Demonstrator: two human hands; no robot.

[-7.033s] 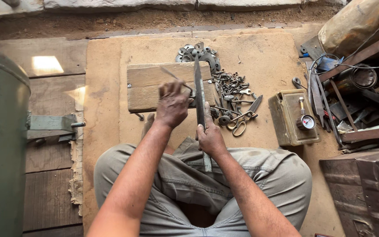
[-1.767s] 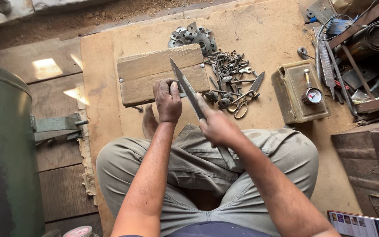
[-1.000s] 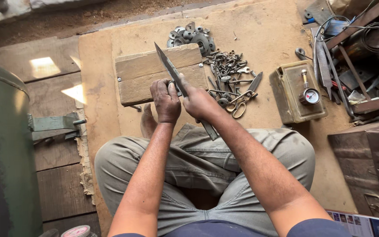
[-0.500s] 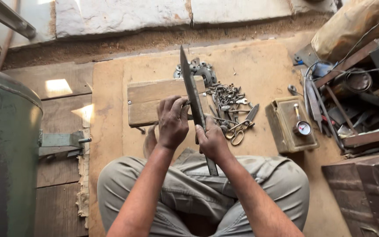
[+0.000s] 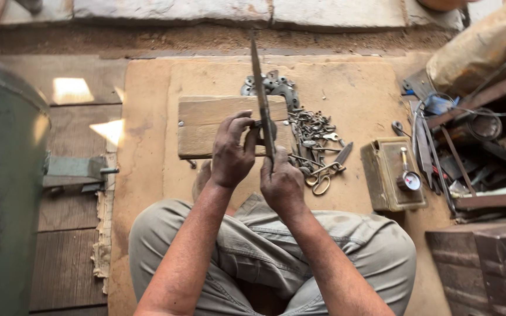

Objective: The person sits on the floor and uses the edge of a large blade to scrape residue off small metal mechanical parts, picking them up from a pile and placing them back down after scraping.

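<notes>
Sitting on a sandy board (image 5: pixel 352 88), both hands (image 5: pixel 232 155) (image 5: pixel 282 184) grip a long file (image 5: pixel 260 88).

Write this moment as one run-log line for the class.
right hand: grips long file | left hand: pinches small part against file | below: wooden block

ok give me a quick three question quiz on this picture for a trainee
1. True or false: the right hand grips the long metal file.
2. Which lies right of the wooden block? A) a saw B) scissors C) a hammer
3. What stands on the tan metal box?

Key:
1. True; the file points away from the person, and the left hand pinches a small piece against it.
2. B, beside the heap of keys.
3. A small round pressure gauge.
</notes>
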